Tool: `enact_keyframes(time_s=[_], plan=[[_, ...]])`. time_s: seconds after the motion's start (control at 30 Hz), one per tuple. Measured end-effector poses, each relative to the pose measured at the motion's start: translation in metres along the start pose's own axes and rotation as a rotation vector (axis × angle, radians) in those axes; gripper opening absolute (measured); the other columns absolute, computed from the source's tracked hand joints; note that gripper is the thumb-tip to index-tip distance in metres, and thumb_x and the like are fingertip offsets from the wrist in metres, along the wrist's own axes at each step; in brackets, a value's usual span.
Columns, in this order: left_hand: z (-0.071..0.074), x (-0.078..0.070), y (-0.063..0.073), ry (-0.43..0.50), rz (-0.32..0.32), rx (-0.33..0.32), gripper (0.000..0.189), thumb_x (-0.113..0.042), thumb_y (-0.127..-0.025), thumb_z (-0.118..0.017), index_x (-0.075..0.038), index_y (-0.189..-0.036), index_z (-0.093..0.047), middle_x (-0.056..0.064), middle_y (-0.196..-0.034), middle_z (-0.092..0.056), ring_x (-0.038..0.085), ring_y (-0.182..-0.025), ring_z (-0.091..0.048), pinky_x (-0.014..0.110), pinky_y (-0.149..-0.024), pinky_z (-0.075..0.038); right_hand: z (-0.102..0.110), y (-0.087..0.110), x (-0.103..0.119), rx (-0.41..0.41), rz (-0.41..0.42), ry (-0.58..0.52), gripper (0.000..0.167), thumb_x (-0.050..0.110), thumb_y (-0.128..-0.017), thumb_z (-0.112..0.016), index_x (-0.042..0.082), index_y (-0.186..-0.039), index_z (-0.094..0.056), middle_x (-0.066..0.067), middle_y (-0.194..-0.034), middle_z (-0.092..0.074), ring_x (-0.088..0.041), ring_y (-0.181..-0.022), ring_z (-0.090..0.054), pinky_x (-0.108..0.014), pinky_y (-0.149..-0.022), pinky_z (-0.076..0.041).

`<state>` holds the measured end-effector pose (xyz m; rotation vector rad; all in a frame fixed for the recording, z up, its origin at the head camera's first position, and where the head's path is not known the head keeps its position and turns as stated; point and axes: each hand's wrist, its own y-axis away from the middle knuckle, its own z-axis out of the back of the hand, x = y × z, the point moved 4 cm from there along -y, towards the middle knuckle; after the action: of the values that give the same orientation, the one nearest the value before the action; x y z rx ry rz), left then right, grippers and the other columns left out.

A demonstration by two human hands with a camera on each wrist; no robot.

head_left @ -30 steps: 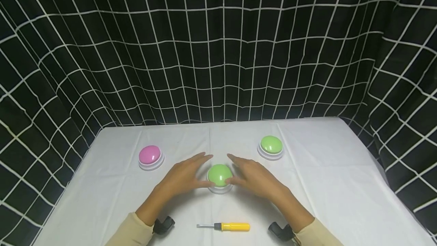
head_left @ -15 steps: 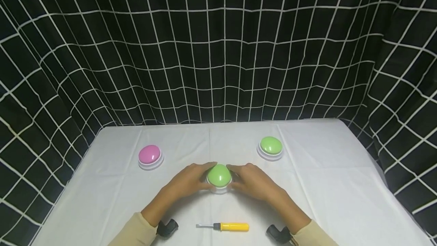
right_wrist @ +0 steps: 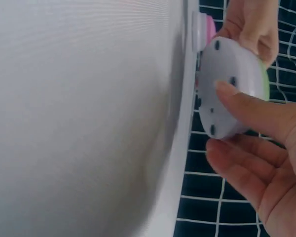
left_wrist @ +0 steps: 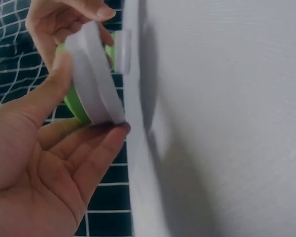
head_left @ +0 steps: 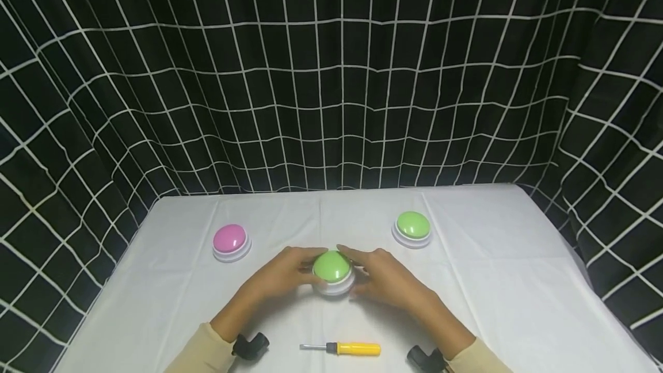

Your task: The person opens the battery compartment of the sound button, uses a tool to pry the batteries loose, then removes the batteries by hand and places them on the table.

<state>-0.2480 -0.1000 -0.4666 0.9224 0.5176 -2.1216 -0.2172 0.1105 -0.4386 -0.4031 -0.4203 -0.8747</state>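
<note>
A push button with a green dome and white base point(head_left: 332, 269) is between both hands at the middle of the table. Its base tilts off the cloth; the right wrist view reveals dark spots on the white underside point(right_wrist: 222, 101). My left hand point(head_left: 282, 274) pinches it, the thumb point(left_wrist: 59, 74) on the dome side and fingertips under the base edge. My right hand point(head_left: 388, 278) holds the other side, thumb point(right_wrist: 241, 103) across the underside and fingers at the rim.
A pink push button point(head_left: 230, 240) stands back left, a second green one point(head_left: 412, 228) back right. In front lies a screwdriver with a yellow handle point(head_left: 357, 349). Black curtains with white grid lines point(head_left: 331, 102) surround the white-covered table point(head_left: 518, 281).
Both hands have closed in from either side of the middle green button and taken hold of it. The button has since been raised and tilted slightly.
</note>
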Motion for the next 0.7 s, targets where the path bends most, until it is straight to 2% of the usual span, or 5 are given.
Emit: enact_keyframes(time_s=[0.17, 0.33, 0.47, 0.6, 0.7], plan=[[0.008, -0.001, 0.0, 0.185, 0.024, -0.004, 0.061, -0.026, -0.092, -0.077, -0.006, -0.145, -0.055, 0.006, -0.137, -0.064, 0.018, -0.122, -0.064, 0.03, -0.104, -0.051, 0.008, -0.002, 0.004, -0.068, 0.015, -0.034, 0.068, 0.016, -0.082, -0.085, 0.017, -0.145, -0.058, -0.003, -0.131, -0.068, -0.022, -0.114, -0.068, -0.039, -0.094, -0.058], [0.012, -0.002, 0.0, 0.34, 0.067, -0.039, 0.053, -0.019, -0.094, -0.073, -0.001, -0.141, -0.057, 0.012, -0.127, -0.069, 0.022, -0.118, -0.067, 0.035, -0.105, -0.051, 0.011, -0.001, 0.005, -0.108, 0.05, -0.058, 0.06, 0.016, -0.086, -0.081, 0.013, -0.142, -0.061, -0.007, -0.128, -0.069, -0.024, -0.109, -0.071, -0.035, -0.089, -0.061], [0.013, -0.002, 0.002, 0.371, 0.093, -0.031, 0.053, -0.022, -0.095, -0.072, -0.002, -0.142, -0.057, 0.013, -0.125, -0.07, 0.022, -0.117, -0.067, 0.038, -0.107, -0.05, 0.01, -0.001, 0.004, -0.106, 0.057, -0.131, 0.06, 0.012, -0.086, -0.081, 0.007, -0.142, -0.059, -0.013, -0.129, -0.067, -0.026, -0.107, -0.072, -0.032, -0.088, -0.06], [0.019, -0.006, 0.004, 0.4, 0.064, 0.007, 0.061, -0.017, -0.092, -0.076, -0.004, -0.147, -0.052, 0.016, -0.132, -0.066, 0.027, -0.119, -0.066, 0.039, -0.106, -0.05, 0.012, -0.004, 0.004, -0.129, 0.065, -0.257, 0.057, 0.009, -0.087, -0.08, 0.0, -0.139, -0.059, -0.019, -0.129, -0.066, -0.028, -0.1, -0.074, -0.026, -0.083, -0.061], [0.023, -0.007, 0.004, 0.43, 0.033, 0.026, 0.063, -0.013, -0.091, -0.077, -0.006, -0.148, -0.051, 0.019, -0.134, -0.064, 0.028, -0.118, -0.067, 0.039, -0.105, -0.052, 0.013, -0.006, 0.003, -0.138, 0.045, -0.32, 0.055, 0.013, -0.088, -0.08, -0.001, -0.138, -0.06, -0.021, -0.125, -0.068, -0.025, -0.093, -0.076, -0.026, -0.079, -0.062]])
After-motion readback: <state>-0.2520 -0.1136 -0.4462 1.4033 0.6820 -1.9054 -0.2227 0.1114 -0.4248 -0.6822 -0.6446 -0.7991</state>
